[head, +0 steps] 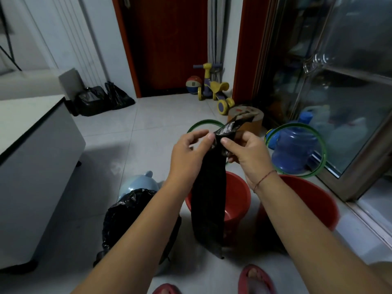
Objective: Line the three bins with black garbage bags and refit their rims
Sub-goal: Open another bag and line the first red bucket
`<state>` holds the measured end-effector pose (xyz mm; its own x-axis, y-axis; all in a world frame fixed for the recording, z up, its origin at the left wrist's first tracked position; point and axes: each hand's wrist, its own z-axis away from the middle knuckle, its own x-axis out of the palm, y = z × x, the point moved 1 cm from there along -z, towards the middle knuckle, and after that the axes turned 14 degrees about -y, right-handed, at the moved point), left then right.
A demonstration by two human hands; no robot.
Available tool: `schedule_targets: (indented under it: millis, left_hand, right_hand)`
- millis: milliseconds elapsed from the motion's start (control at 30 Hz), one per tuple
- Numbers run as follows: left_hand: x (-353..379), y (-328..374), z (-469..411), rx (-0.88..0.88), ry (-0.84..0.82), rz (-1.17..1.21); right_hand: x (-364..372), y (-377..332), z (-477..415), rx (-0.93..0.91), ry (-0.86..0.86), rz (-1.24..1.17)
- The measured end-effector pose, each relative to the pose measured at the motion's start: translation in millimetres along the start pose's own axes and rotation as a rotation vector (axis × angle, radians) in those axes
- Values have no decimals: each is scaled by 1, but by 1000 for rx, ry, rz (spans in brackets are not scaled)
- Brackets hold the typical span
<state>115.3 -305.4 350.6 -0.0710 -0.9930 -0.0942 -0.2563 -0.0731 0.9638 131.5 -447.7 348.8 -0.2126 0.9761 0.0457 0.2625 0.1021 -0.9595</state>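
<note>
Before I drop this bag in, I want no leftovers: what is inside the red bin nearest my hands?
The red bin shows bare red wall and some floor. The hanging black bag, held by both hands, covers its left part, so that side stays unseen.

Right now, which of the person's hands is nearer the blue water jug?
Right. The right hand pinches the black bag just left of the water jug; the left hand holds the bag farther left.
</note>
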Motion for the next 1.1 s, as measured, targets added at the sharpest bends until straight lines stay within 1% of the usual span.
schedule_targets:
  millis: [67,233,300,400,500,567,667,733,800,833,933,1000,1033,1067,1100]
  left_hand:
    - [8,16,1,40,-62,83]
    - [26,31,3,63,-74,136]
    - [30,32,3,53,-49,187]
    - [28,35,3,19,43,247]
    - [15,34,-1,-15,118,259]
    - [-2,30,-8,-74,167,327]
    - [-30,22,-21,-120,176,627]
    - [-45,15,-27,-146,174,783]
    - [-54,6,-29,-201,180,803]
    - [-57,1,-29,-231,208,800]
    - [-61,-10,-25,-302,295,850]
    - [-61,-13,-23,-336,318,850]
    - [-61,-14,-22,-352,332,829]
    - [-61,-16,-21,-370,358,764]
    - [-62,-18,-20,-390,407,641]
  right_hand:
    - [4,-6,0,-37,-52,31]
    - [12,-15,-3,-114,-105,63]
    - [12,-16,-4,-137,-103,84]
    - [8,-18,-4,-129,-79,57]
    - [0,-21,-5,-106,-12,-25]
    - [-11,-25,-8,-84,59,-115]
    - [-30,-31,-17,-28,187,-210]
    - [-46,-32,-26,38,342,-191]
    - [-60,-31,-34,110,493,-113]
    - [-65,-30,-37,153,542,-52]
    - [-70,-26,-40,212,597,90]
    - [-66,-23,-40,178,589,121]
    - [-63,-23,-40,150,555,122]
    - [-60,-22,-40,121,504,108]
    - [-57,-22,-40,102,440,83]
